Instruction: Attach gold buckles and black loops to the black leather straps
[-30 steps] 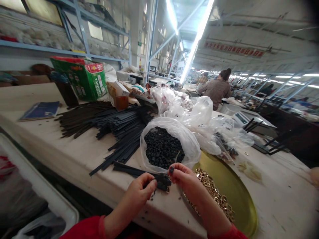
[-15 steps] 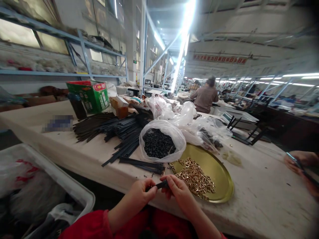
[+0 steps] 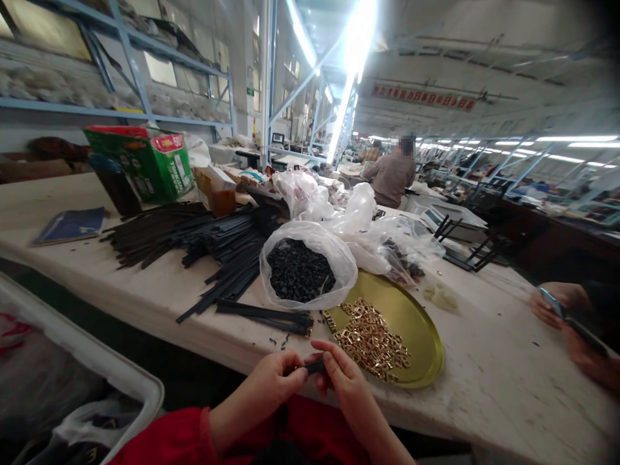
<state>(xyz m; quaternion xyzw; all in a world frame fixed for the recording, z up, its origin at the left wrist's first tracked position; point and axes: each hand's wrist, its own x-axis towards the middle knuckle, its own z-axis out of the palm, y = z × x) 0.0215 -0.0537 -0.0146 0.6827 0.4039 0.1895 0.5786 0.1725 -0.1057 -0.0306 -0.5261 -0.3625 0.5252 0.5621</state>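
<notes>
Bright lights (image 3: 361,39) run above the workroom, and a person in brown (image 3: 391,175) shows beyond the pale table (image 3: 484,361). By its near edge, a short black strip (image 3: 316,367) spans the gap between two hands — the left hand (image 3: 279,376) pinches one end between thumb and fingers, the right hand (image 3: 343,373) grips the other. Gold links (image 3: 371,341) lie heaped on a tray (image 3: 420,336); black bits (image 3: 298,270) sit in a white bag (image 3: 346,265). Long strips (image 3: 227,239) fan out leftward — a smaller bunch (image 3: 264,312) lies nearer the hands. Far right, someone else's hands (image 3: 549,303) show.
</notes>
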